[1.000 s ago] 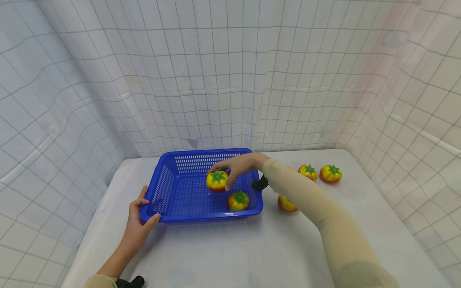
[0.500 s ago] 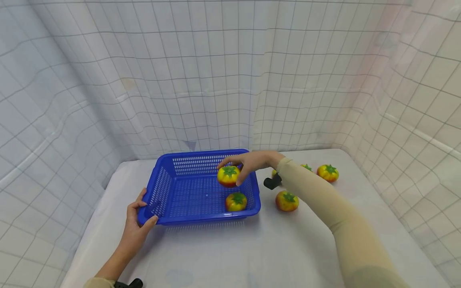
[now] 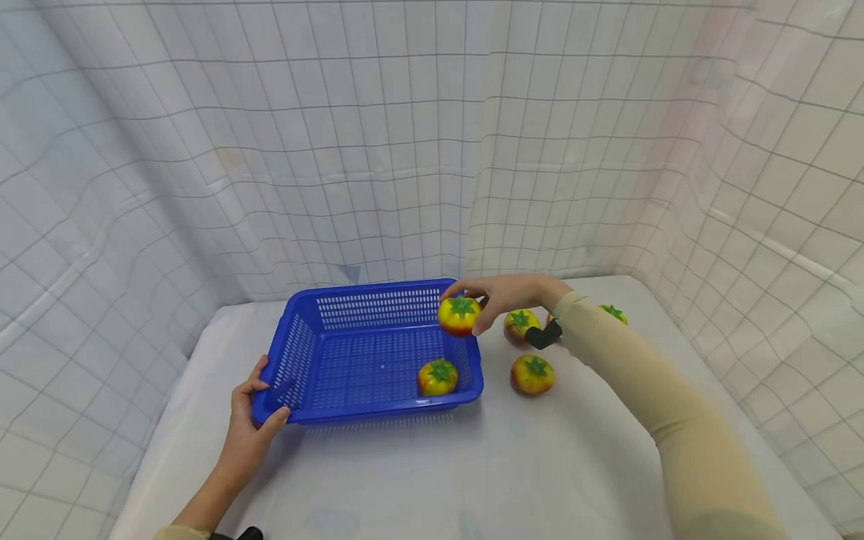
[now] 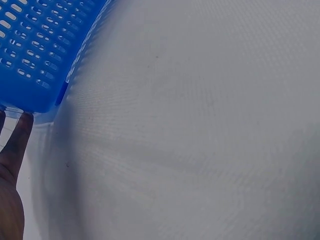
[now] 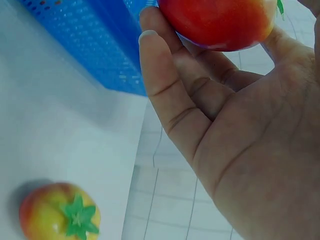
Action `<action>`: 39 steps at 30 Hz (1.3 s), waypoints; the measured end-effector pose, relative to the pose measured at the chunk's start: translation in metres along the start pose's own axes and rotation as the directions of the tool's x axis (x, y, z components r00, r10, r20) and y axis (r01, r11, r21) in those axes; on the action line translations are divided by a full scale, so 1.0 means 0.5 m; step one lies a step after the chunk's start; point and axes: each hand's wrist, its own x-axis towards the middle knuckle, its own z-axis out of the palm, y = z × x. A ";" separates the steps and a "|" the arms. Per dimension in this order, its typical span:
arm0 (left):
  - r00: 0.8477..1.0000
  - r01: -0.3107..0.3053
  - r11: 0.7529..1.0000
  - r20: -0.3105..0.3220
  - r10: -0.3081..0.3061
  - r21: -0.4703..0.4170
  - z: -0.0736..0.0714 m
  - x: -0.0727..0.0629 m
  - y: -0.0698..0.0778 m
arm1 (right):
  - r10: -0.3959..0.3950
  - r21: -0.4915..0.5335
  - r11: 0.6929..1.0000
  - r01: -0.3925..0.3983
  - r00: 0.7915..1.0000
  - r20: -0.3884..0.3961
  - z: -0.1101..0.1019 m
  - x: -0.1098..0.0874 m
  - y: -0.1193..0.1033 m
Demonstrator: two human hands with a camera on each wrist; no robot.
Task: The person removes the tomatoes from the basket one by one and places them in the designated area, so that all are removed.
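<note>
A blue plastic basket with slotted walls stands on the white-covered table. My left hand grips its near left corner, thumb at the front rim and fingers along the left side; in the left wrist view a finger touches the basket from below. My right hand holds a yellow-and-red tomato with a green star-shaped top, thumb on one side and fingers on the other. That tomato is raised over the basket's right wall. Another tomato lies inside, in the near right corner.
Right of the basket, a tomato lies nearest, with a second tomato behind it. Farther right, one more tomato shows past the right sleeve. A grid-patterned white curtain surrounds the table's back and sides.
My right hand has carried its tomato rightward, from above the basket's middle to its right wall. The left hand keeps its grip on the corner. The head view has shifted slightly.
</note>
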 end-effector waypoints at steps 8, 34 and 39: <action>1.000 0.016 1.000 -0.003 -0.016 0.009 -0.001 -0.002 -0.003 | 0.028 0.009 1.000 -0.027 0.999 -0.046 -0.006 -0.045 0.024; 1.000 0.025 0.999 0.005 -0.025 -0.023 -0.003 0.001 -0.005 | 0.093 0.174 0.983 -0.059 0.976 -0.196 0.041 -0.220 0.153; 1.000 0.018 0.998 0.001 -0.018 -0.059 -0.002 0.001 -0.007 | 0.119 0.134 0.987 -0.089 0.964 -0.237 0.052 -0.248 0.187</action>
